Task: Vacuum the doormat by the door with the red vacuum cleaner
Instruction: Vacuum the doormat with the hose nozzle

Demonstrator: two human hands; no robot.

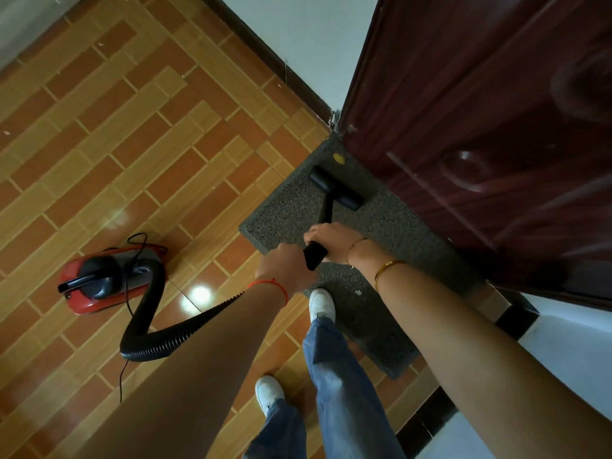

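While gripping black wand (326, 210), left hand (288, 268) and right hand (331, 241) both clamped round it, nozzle (336, 188) pressed on doormat (381, 223) far end by door (480, 127). Judged mid-task: near end unswept, white speck (358, 292) remaining. Red vacuum cleaner (106, 279) on floor (99, 144), left.

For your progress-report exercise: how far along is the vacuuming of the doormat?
Done: red vacuum cleaner placed beside the grey doormat. In hand: both hands, left hand and right hand, hold the black wand; its black nozzle sits on the mat's far end. Left: the near end, where white specks remain.
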